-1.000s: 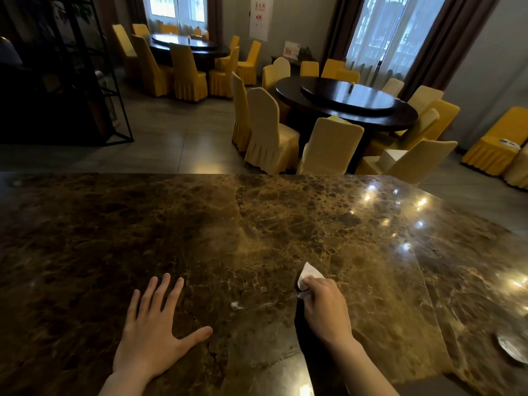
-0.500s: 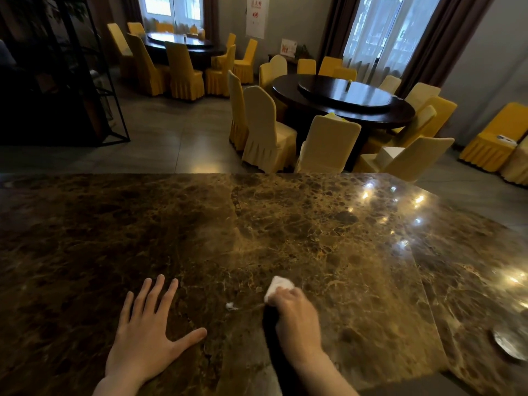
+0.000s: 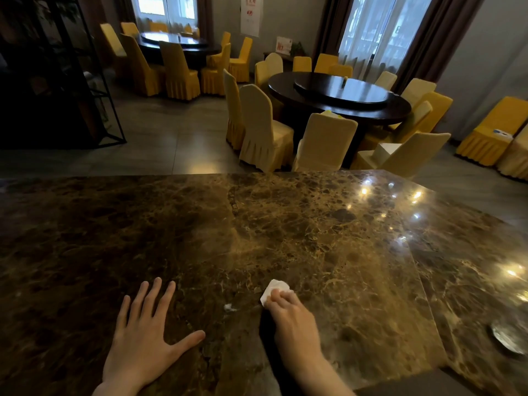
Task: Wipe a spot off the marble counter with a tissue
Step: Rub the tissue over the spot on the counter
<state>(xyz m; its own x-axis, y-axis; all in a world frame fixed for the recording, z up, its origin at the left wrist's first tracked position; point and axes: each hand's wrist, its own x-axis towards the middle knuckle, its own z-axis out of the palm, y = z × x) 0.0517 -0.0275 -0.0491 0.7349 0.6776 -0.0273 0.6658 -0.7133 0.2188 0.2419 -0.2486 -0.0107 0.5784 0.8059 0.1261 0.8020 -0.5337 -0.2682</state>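
Observation:
A brown marble counter (image 3: pixel 314 238) fills the lower half of the head view. A small white spot (image 3: pixel 228 307) lies on it near the front. My right hand (image 3: pixel 291 318) presses a folded white tissue (image 3: pixel 275 288) flat on the marble, a short way right of the spot and apart from it. Left of the spot, my left hand (image 3: pixel 145 335) rests palm down on the counter with its fingers spread and nothing in it.
A small round metal dish (image 3: pixel 508 338) sits on the counter at the far right. Beyond the counter's far edge are round dark dining tables (image 3: pixel 340 95) ringed by yellow-covered chairs (image 3: pixel 263 130), and a dark metal shelf frame (image 3: pixel 57 81) at the left.
My right hand slid the tissue leftward along the counter toward the white spot. My left hand stayed flat in place.

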